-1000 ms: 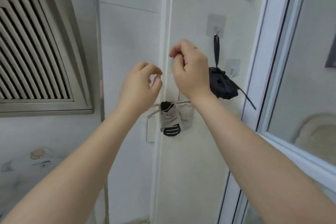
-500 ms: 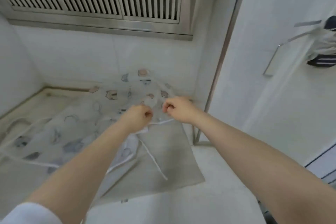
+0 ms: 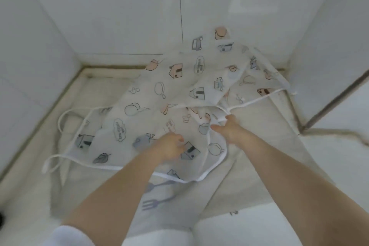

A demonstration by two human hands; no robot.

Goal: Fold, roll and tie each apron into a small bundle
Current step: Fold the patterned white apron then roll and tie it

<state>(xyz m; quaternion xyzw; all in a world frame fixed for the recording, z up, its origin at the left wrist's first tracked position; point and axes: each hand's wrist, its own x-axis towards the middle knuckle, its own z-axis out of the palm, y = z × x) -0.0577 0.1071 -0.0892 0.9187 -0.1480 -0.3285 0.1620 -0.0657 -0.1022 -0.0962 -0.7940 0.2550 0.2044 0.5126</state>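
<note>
A white apron printed with houses, pans and fruit lies spread and rumpled on a pale counter, its far part riding up the back wall. White tie straps loop out at its left side. My left hand rests on the apron's near middle with the fingers curled into the cloth. My right hand is at the apron's right edge, where a white strap runs off to the right; the fingers seem to hold the edge, thumb pointing left. A beige cloth lies underneath.
White tiled walls close the counter at the left and back. A wall corner with a dark metal edge stands at the right. A fork print shows on the cloth near me.
The view swung from the wall hooks with hanging bundles down to the counter. Both hands came down from the hooks and now lie on the spread printed apron.
</note>
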